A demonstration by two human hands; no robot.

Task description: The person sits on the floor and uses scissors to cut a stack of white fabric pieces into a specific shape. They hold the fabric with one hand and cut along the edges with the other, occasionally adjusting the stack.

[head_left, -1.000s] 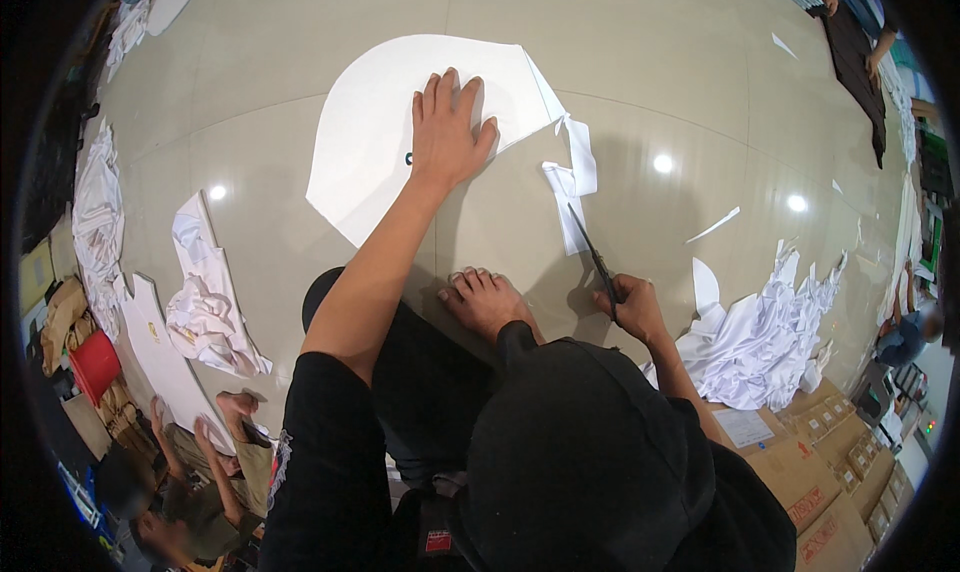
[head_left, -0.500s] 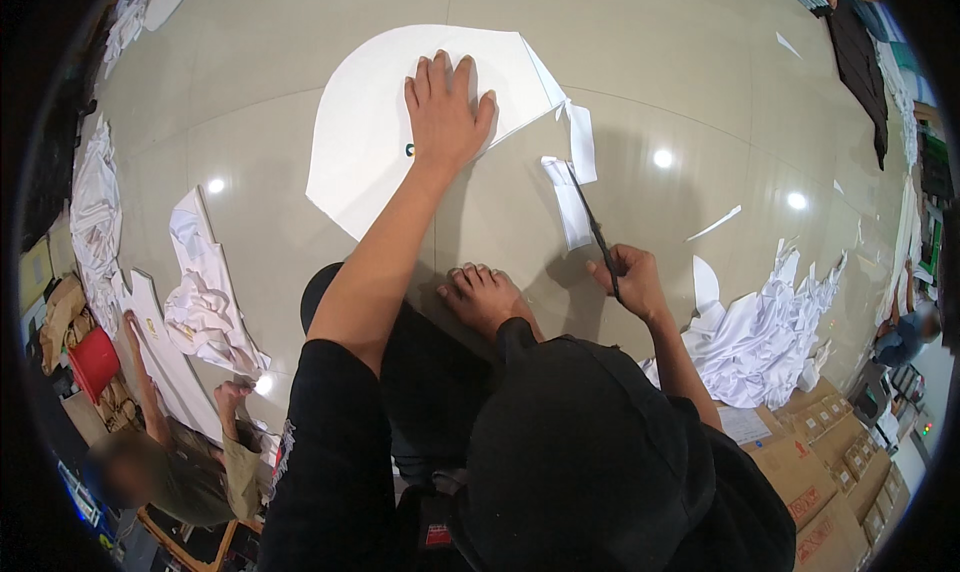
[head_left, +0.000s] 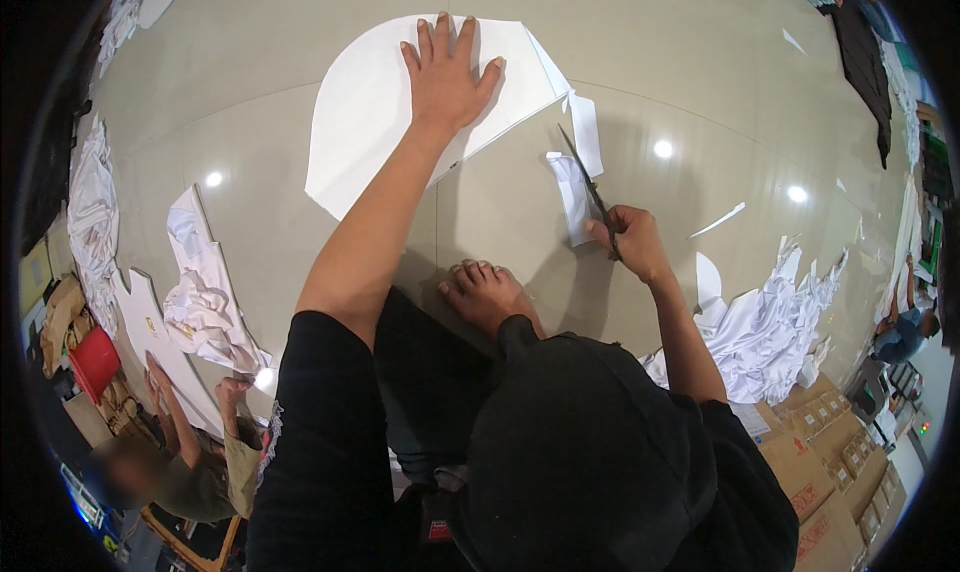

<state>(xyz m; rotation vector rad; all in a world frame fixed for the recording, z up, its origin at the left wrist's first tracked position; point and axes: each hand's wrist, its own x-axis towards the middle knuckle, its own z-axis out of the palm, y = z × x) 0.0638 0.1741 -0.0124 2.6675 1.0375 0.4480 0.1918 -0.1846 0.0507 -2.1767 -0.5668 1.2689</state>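
My left hand point(head_left: 447, 87) lies flat, fingers spread, on a large white cloth panel point(head_left: 360, 122) with a rounded far edge. At its right corner the panel shows more than one layer. My right hand point(head_left: 636, 237) is closed round the handles of dark scissors point(head_left: 585, 169), whose blades point up and left, apart from the panel. Close to the blades lie two narrow white offcuts, one strip point(head_left: 586, 137) at the panel's right corner and a folded one point(head_left: 570, 194) nearer me. My bare foot point(head_left: 485, 294) rests on the floor between my arms.
White scraps point(head_left: 775, 327) are heaped at the right, near cardboard boxes point(head_left: 800, 472). A thin sliver point(head_left: 718, 219) lies on the shiny tiled floor point(head_left: 640, 32). At lower left a person point(head_left: 190, 472) handles white panels point(head_left: 165, 342). Dark cloth point(head_left: 862, 72) lies far right.
My left hand has moved up and slightly right on the panel, which has shifted a little. The scissors have risen off the folded offcut, their tips now farther up and left.
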